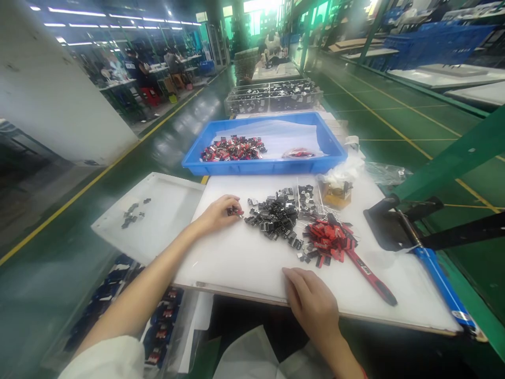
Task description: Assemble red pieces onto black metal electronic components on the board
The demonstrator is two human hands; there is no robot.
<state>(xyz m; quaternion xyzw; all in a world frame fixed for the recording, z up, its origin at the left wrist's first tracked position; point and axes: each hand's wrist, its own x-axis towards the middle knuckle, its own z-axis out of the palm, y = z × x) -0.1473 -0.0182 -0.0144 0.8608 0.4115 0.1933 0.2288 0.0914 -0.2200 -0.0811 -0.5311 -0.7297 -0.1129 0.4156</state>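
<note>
My left hand (221, 215) is closed around a few small red-and-black plastic parts (235, 211), over the white tabletop left of a pile of black plastic parts (274, 216). My right hand (311, 301) rests at the table's front edge, fingers loosely bent and apparently holding nothing. Beyond its fingertips lies a heap of flat red and black pieces (329, 239). A long red-and-black handled tool (373, 278) slants from that heap toward the front right. Behind the black pile stands a small clear box (307, 197) of tiny parts.
A blue tray (256, 167) at the back holds a heap of red-and-black parts (232, 149). A white tray (118, 226) with scattered pieces is at left. On the right stand a black fixture with a blue handle (445, 287) and a green post (453, 152). Co-workers sit far off.
</note>
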